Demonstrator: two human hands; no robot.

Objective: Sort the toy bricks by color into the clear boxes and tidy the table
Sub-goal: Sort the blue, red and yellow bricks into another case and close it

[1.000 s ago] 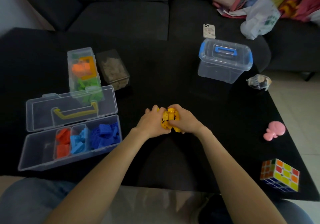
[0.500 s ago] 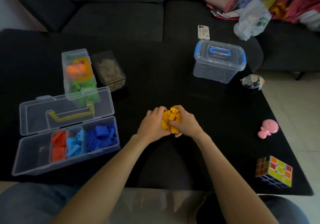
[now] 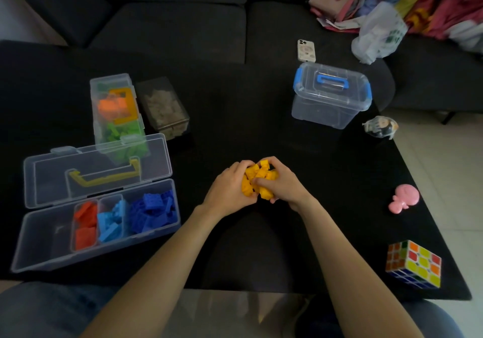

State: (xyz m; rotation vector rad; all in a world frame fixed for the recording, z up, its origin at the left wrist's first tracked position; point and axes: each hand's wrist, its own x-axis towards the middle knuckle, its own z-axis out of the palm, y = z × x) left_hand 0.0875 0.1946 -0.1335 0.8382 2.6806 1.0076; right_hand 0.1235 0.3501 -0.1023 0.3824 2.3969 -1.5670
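A heap of yellow bricks (image 3: pixel 257 179) sits between my two hands at the middle of the black table (image 3: pixel 261 118). My left hand (image 3: pixel 228 187) and my right hand (image 3: pixel 283 183) curl round the heap from either side and grip it. At the left lies an open clear box (image 3: pixel 39 243) with red bricks (image 3: pixel 85 229), light blue bricks (image 3: pixel 112 220) and dark blue bricks (image 3: pixel 155 212) in separate compartments; its left compartment holds no bricks. Behind it stands a shut clear box (image 3: pixel 117 118) with orange and green bricks.
A dark box of beige pieces (image 3: pixel 164 107) stands beside the orange-green box. A lidded tub with blue handle (image 3: pixel 330 94) is at the back right. A small figure toy (image 3: pixel 381 127), a pink toy (image 3: pixel 405 198) and a puzzle cube (image 3: pixel 414 264) lie along the right edge. A phone (image 3: pixel 305 50) rests on the sofa.
My hands have tightened around the yellow bricks, gathering them into a closer heap; my right thumb now presses into it. Only the camera has shifted slightly.
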